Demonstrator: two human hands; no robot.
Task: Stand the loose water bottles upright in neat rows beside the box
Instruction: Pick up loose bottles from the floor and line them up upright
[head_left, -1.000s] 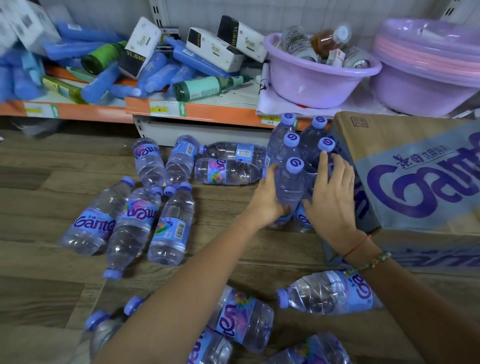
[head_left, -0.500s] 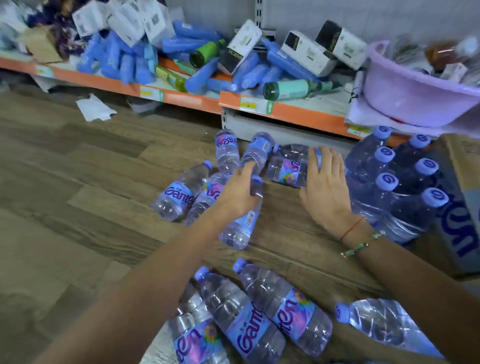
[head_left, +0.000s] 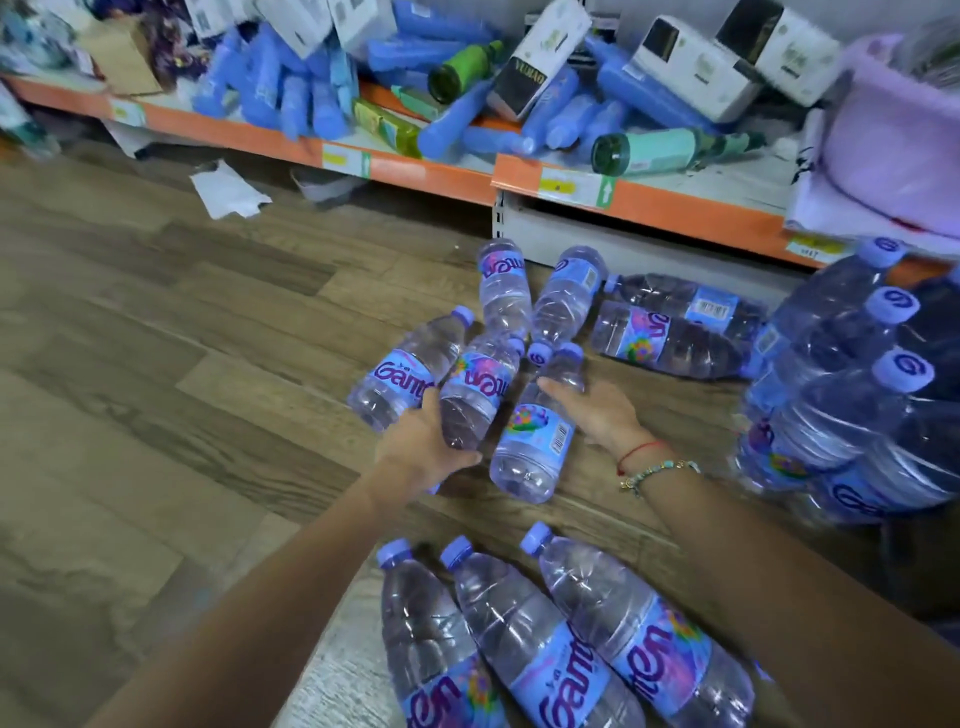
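Several clear water bottles with purple caps lie loose on the wooden floor (head_left: 156, 415). My left hand (head_left: 423, 449) is closed around the base of the middle lying bottle (head_left: 480, 382), fingers wedged between it and the bottle to its left (head_left: 400, 376). My right hand (head_left: 600, 413) lies open against the right side of another lying bottle (head_left: 537, 441), fingertips on its shoulder. A group of upright bottles (head_left: 836, 374) stands at the right edge. Three more bottles (head_left: 524, 649) lie side by side close to me. The box is out of view.
Two bottles (head_left: 670, 332) lie under the orange-edged shelf (head_left: 675, 200), and two more (head_left: 566, 293) point toward it. The shelf holds blue bottles, green bottles, white cartons and a purple basin (head_left: 893, 145). A paper scrap (head_left: 228, 192) lies on the floor at the left.
Both hands left the upright group and moved left to the lying bottles. The left hand closed on one, and the right hand came to the bottle beside it. The view swung left.
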